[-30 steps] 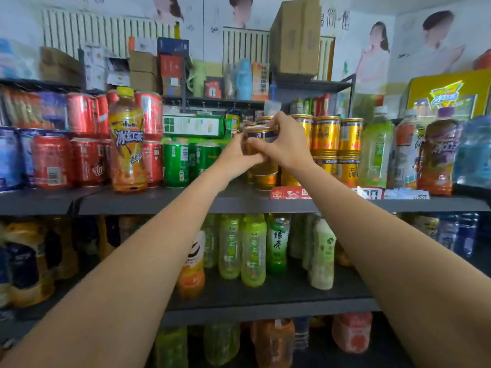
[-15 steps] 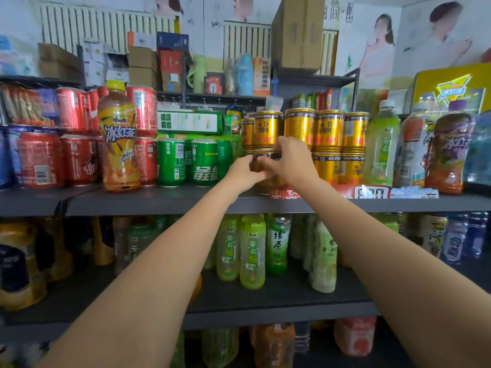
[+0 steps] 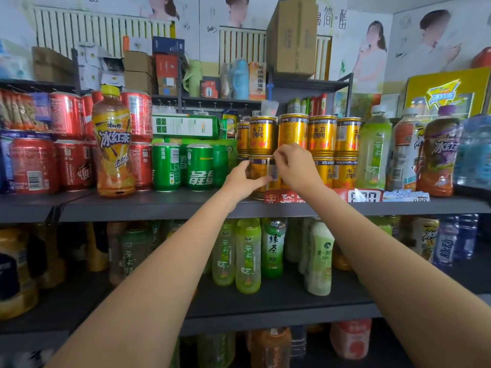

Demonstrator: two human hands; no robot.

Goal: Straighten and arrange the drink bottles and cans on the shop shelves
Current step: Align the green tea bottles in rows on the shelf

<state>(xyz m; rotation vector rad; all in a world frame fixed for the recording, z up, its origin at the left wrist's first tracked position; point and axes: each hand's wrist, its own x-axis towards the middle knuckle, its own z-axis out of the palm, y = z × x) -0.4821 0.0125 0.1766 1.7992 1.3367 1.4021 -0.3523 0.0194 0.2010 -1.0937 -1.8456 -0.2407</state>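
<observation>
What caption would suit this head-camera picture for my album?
Both hands, left hand and right hand, hold a gold can on the grey shelf beside green cans.

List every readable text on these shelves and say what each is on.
"冰红茶": orange iced tea bottle, top shelf.
"绿茶": green tea bottle, lower shelf.
"RedBull": red shelf-edge strip.
"冰红茶": yellow carton, far right.
Gold can, held by left hand and right hand: print too blurred.
Price tags: unreadable.
</observation>
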